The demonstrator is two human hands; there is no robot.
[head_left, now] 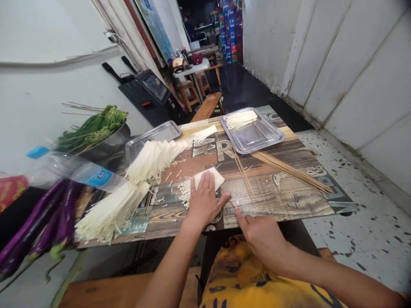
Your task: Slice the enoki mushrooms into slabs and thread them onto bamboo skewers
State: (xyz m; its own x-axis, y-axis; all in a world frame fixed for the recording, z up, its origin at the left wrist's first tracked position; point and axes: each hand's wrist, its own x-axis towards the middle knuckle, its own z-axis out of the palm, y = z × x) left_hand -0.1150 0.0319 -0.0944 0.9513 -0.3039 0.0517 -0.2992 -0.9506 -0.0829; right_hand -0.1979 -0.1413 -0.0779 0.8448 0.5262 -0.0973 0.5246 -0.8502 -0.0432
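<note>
My left hand lies flat, fingers stretched out, on a bunch of enoki mushrooms on the table. The cut white end of the bunch faces right. My right hand is closed around a thin bamboo skewer at the table's front edge. The skewer slants up toward the bunch, passing by my left thumb; whether its tip is inside the mushrooms I cannot tell. Fanned enoki piles lie to the left, and a smaller enoki bunch lies farther back. Several loose skewers rest right of my left hand.
A clear tray with skewered enoki stands at the back right, beside a skewer bundle. At left are another tray, a water bottle, eggplants and a metal bowl of greens. Mushroom scraps dot the wood-patterned table.
</note>
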